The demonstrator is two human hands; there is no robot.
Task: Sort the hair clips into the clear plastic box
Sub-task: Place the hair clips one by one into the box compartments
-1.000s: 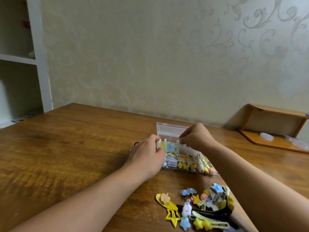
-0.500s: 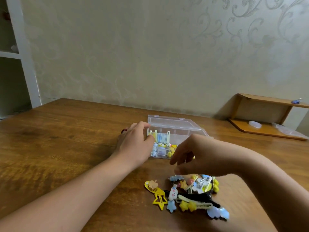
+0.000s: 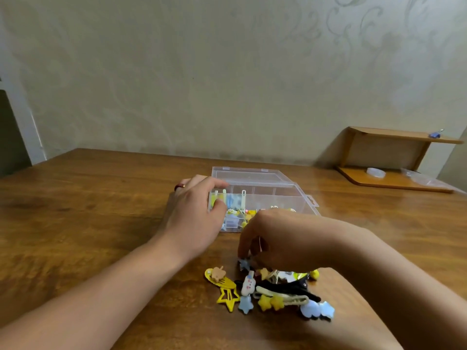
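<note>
The clear plastic box lies open on the wooden table, lid flat behind it, with several small clips in its compartments. My left hand rests against the box's left end, thumb and fingers around its corner. A heap of hair clips lies nearer to me: yellow star clips, blue stars, a white one, a black one. My right hand hovers over the heap's far edge, its fingertips pinching a small blue star clip that still touches the table.
A low wooden shelf stands at the back right against the wall, with a small clear lid and plastic bags on it. The patterned wall runs behind the table.
My right hand left the box, came toward me and dropped onto the heap, closing on the blue star clip. My left hand stayed at the box's left end.
</note>
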